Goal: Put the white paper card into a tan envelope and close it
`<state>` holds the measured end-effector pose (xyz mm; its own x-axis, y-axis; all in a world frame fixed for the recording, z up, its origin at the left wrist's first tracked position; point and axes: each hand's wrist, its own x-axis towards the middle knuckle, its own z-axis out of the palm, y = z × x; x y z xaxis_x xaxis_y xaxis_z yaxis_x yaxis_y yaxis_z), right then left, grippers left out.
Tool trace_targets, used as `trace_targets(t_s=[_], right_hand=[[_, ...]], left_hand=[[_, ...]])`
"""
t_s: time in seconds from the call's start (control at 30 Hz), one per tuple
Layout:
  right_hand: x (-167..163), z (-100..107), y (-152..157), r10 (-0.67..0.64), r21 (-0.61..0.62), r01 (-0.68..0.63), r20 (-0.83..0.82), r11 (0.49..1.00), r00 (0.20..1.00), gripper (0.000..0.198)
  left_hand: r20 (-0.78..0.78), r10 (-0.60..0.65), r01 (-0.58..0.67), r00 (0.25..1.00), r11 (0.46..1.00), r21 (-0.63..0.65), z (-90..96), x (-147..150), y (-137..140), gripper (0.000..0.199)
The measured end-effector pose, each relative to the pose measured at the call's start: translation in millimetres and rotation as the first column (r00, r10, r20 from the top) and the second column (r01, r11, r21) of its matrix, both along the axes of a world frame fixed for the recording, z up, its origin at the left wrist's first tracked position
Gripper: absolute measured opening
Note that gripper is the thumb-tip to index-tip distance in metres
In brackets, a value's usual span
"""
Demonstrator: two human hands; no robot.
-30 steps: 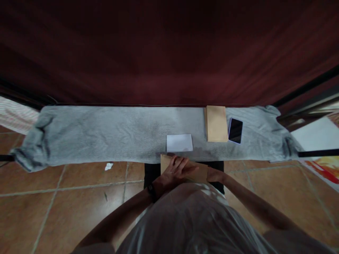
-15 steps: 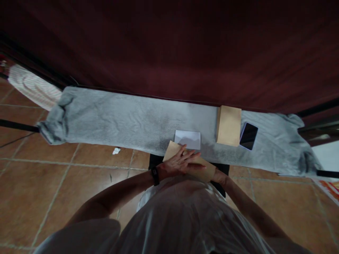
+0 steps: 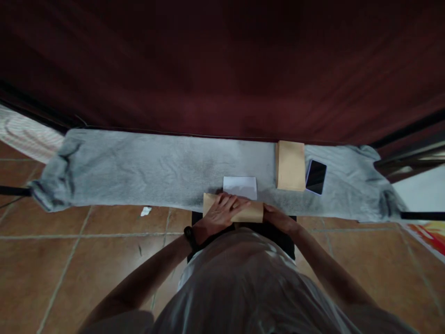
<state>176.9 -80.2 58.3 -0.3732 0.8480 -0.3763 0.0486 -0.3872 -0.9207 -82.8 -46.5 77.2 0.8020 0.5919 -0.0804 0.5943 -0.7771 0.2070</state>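
A brown paper envelope lies crosswise in front of my body, at the near edge of the cloth-covered surface. My left hand rests over its left half, fingers stretched out flat across the paper. At the envelope's right end, my right hand grips the edge; part of its fingers is hidden. Just beyond the envelope, a small stack of white paper or cards lies on the grey cloth, its near edge partly covered by my left hand and the envelope.
A stack of brown envelopes sits to the right on the cloth, with a dark-screened phone beside it. A dark red curtain hangs along the far side. A white scrap lies on the tiled floor.
The envelope has turned from slanted to nearly level and shows a narrower face. My left fingers have drawn closer together, and my right hand has moved inward. The view has shifted slightly.
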Motion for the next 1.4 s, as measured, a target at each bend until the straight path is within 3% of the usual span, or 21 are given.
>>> trace_targets(t_s=[0.07, 0.13, 0.2, 0.27, 0.4, 0.57, 0.67, 0.9, 1.0, 1.13, 1.27, 1.4], right_hand=[[9, -12, 4, -0.023, 0.019, 0.023, 0.007, 1.000, 1.000, 0.046], [16, -26, 12, -0.145, 0.108, 0.134, 0.108, 0.985, 0.983, 0.046], [18, -39, 22, -0.314, 0.266, 0.237, 0.304, 0.934, 0.899, 0.043], [16, -46, 33, -0.397, 0.376, 0.214, 0.522, 0.902, 0.755, 0.041], [-7, -44, 54, -0.319, 0.337, 0.053, 0.813, 0.940, 0.487, 0.037], [-44, -39, 66, -0.265, 0.276, 0.016, 0.902, 0.961, 0.342, 0.050], [-47, -41, 70, -0.278, 0.276, 0.057, 0.900, 0.960, 0.335, 0.045], [-38, -47, 69, -0.342, 0.334, 0.092, 0.848, 0.938, 0.404, 0.018], [-44, -45, 65, -0.351, 0.352, 0.069, 0.855, 0.933, 0.382, 0.027], [-55, -35, 66, -0.287, 0.279, 0.072, 0.901, 0.958, 0.325, 0.045], [-61, -27, 71, -0.253, 0.237, 0.087, 0.915, 0.968, 0.313, 0.042], [-63, -31, 72, -0.310, 0.279, 0.137, 0.887, 0.950, 0.341, 0.038]], left_hand=[[0.010, 0.067, -0.067, 0.998, 0.998, 0.014, -3.4, -11, 4, 0.086], [0.037, 0.162, -0.162, 0.986, 0.987, 0.019, -7.1, -23, 9, 0.087], [0.061, 0.265, -0.267, 0.962, 0.964, 0.014, -11.0, -38, 15, 0.092], [0.067, 0.352, -0.354, 0.934, 0.935, 0.024, -15.6, -52, 20, 0.099], [0.039, 0.442, -0.444, 0.896, 0.894, 0.061, -25.9, -74, 27, 0.107], [0.031, 0.443, -0.444, 0.896, 0.892, 0.083, -34.2, -88, 27, 0.109], [0.032, 0.447, -0.448, 0.894, 0.889, 0.094, -35.2, -91, 27, 0.110], [0.038, 0.433, -0.434, 0.901, 0.896, 0.090, -34.3, -90, 28, 0.107], [0.042, 0.438, -0.440, 0.898, 0.894, 0.089, -34.8, -91, 27, 0.107], [0.032, 0.446, -0.447, 0.894, 0.888, 0.113, -31.0, -95, 25, 0.105], [0.024, 0.459, -0.456, 0.888, 0.875, 0.161, -24.4, -101, 23, 0.104], [0.017, 0.460, -0.456, 0.888, 0.874, 0.165, -24.0, -104, 20, 0.103]])
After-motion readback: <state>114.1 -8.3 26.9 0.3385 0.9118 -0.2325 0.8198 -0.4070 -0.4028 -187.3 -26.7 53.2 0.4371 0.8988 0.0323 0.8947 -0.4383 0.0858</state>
